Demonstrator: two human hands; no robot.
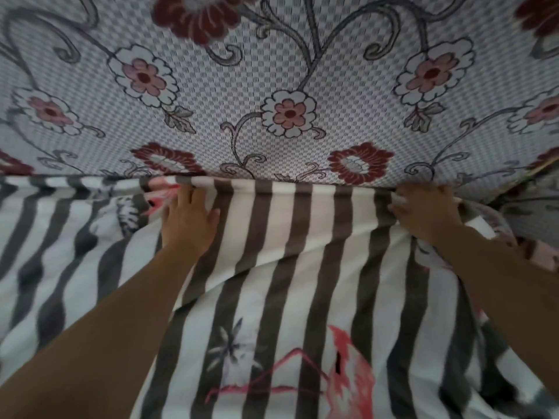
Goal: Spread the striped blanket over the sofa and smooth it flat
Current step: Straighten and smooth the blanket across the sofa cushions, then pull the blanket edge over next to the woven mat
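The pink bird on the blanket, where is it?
In the head view, the pink bird is low and right of centre on the striped blanket, between the two arms.

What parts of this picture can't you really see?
Head view, the only one:
- Left hand: its fingertips are tucked into the blanket at the crease.
- Right hand: its fingers curl into bunched blanket, so the grip is hidden.
- Sofa seat: covered by the blanket.
- Blanket's far edge: pushed behind the seat.
- Blanket's sides: cut off by the frame, blurred at left.
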